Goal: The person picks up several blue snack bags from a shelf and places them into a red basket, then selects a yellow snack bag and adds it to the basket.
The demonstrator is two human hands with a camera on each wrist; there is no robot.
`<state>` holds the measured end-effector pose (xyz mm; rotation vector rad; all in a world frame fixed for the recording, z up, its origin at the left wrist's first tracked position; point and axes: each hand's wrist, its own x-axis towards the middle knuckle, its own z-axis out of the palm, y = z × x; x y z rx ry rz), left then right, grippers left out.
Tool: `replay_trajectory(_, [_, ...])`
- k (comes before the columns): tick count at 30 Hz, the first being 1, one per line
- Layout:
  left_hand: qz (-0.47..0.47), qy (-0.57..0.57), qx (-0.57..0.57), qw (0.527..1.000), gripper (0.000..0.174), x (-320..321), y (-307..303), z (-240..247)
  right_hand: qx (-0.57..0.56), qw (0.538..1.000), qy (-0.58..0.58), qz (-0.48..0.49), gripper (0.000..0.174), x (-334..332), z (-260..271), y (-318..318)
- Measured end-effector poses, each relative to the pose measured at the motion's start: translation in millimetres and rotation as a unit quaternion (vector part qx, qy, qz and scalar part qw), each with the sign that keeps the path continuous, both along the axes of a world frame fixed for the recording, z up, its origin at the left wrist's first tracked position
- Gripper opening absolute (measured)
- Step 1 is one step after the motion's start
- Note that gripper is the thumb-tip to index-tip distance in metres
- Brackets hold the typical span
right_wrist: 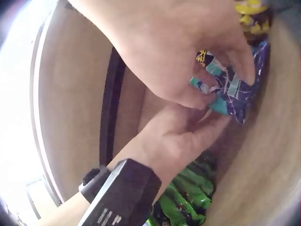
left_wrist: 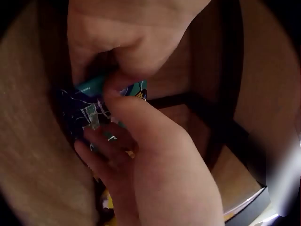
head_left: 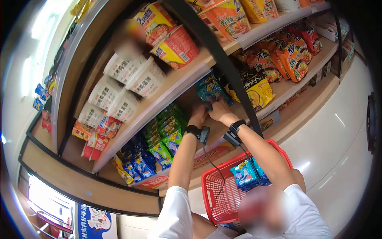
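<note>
A glossy teal packet [left_wrist: 96, 108] with dark purple parts is between both hands on the lower shelf. My left hand [head_left: 198, 115] grips it from one side, with the thumb on top and fingers along its underside in the left wrist view. From the opposite side my right hand [head_left: 221, 111] pinches the same packet, its fingertips curled over the edge [right_wrist: 237, 89]. In the head view, teal packaging [head_left: 211, 87] shows just beyond the fingers, deeper on the shelf. Much of the held packet is hidden behind the hands.
Green packets [head_left: 167, 127] and blue packets [head_left: 139, 165] stand left of the hands. Yellow noodle bags [head_left: 258, 93] lie right, past a black upright [head_left: 234, 75]. White tubs [head_left: 145, 77] fill the shelf above. Below, a red basket [head_left: 207, 195] holds teal packets [head_left: 244, 175].
</note>
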<state>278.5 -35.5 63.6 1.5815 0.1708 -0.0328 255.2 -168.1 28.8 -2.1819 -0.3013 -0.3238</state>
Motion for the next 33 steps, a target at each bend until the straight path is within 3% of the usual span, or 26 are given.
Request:
replay_trajectory(1, [-0.047, -0.024, 0.057, 0.997, 0.014, 20.0, 7.9, -11.7, -0.017, 1.0, -0.012, -0.002, 0.058, 10.5, -11.9, 2.8])
replay_trajectory(2, [-0.093, -0.046, 0.112, 0.988, 0.015, 50.0, 29.5, -38.6, 0.009, 0.999, 0.047, 0.024, 0.058, -8.3, 5.4, -10.8])
replay_trajectory(4, [-0.025, 0.046, -0.021, 0.998, 0.019, 58.8, 24.4, -43.9, -0.01, 0.997, 0.062, 0.047, 0.057, 2.4, -5.3, -14.1])
replay_trajectory(5, [-0.053, -0.036, 0.143, 0.988, 0.017, 64.6, 26.5, -49.1, -0.011, 0.996, 0.074, 0.057, 0.057, 9.0, -11.1, -15.6])
replay_trajectory(6, [-0.078, -0.117, 0.302, 0.943, 0.015, 85.3, 46.3, -70.2, -0.013, 0.994, 0.087, 0.067, 0.058, 12.5, -12.7, -18.7])
replay_trajectory(8, [-0.059, -0.134, 0.366, 0.919, 0.01, 94.7, 52.6, -73.8, -0.013, 0.987, 0.124, 0.106, 0.058, 15.0, -2.2, -25.0])
replay_trajectory(9, [-0.015, -0.072, 0.275, 0.959, 0.009, 95.6, 51.3, -72.2, -0.015, 0.981, 0.144, 0.126, 0.059, 16.2, -0.8, -25.6])
replay_trajectory(11, [0.024, -0.061, 0.202, 0.977, 0.007, 92.9, 51.3, -71.2, -0.022, 0.98, 0.148, 0.131, 0.051, 13.9, -0.8, -25.2])
replay_trajectory(12, [0.017, -0.113, 0.222, 0.968, 0.007, 110.9, 69.8, -93.4, -0.027, 0.979, 0.149, 0.133, 0.049, 12.9, -1.4, -25.6])
replay_trajectory(14, [0.039, -0.126, 0.199, 0.971, 0.011, 104.0, 63.0, -87.0, -0.012, 0.983, 0.137, 0.119, 0.05, 13.1, -9.7, -22.8])
replay_trajectory(16, [0.097, -0.045, 0.11, 0.988, 0.024, 48.7, 2.7, -30.2, -0.002, 0.985, 0.129, 0.113, 0.051, 22.0, -21.9, -17.0])
replay_trajectory(19, [0.094, -0.044, 0.139, 0.985, 0.004, 89.6, 29.4, -47.8, 0.01, 0.986, 0.125, 0.109, 0.052, 33.3, -32.0, -14.0])
replay_trajectory(20, [0.082, -0.107, 0.31, 0.941, 0.006, 108.3, 42.9, -64.5, 0.016, 0.987, 0.122, 0.106, 0.052, 32.2, -29.3, -16.3])
replay_trajectory(21, [0.069, -0.167, 0.47, 0.864, 0.01, 127.3, 55.4, -86.2, 0.023, 0.987, 0.119, 0.103, 0.052, 30.5, -25.5, -18.1])
replay_trajectory(22, [0.054, -0.218, 0.614, 0.757, 0.014, 134.7, 65.1, -97.6, 0.019, 0.986, 0.13, 0.107, 0.051, 20.9, -15.3, -24.0])
replay_trajectory(24, [0.083, -0.118, 0.381, 0.913, 0.015, 88.4, 38.2, -64.0, 0.013, 0.982, 0.153, 0.114, 0.05, -7.8, 14.5, -44.1])
replay_trajectory(25, [0.095, -0.063, 0.249, 0.962, 0.016, 61.3, 19.4, -43.8, 0.015, 0.983, 0.15, 0.101, 0.047, -15.7, 22.3, -48.4])
replay_trajectory(28, [0.035, -0.015, 0.06, 0.997, 0.015, 23.1, -0.6, -15.7, 0.006, 0.989, 0.133, 0.065, 0.042, -24.9, 30.1, -51.7])
replay_trajectory(33, [-0.063, 0.087, 0.102, 0.989, 0.029, 19.9, -18.0, -4.9, -0.017, 0.999, 0.028, 0.012, 0.036, -4.0, 7.3, -44.6])
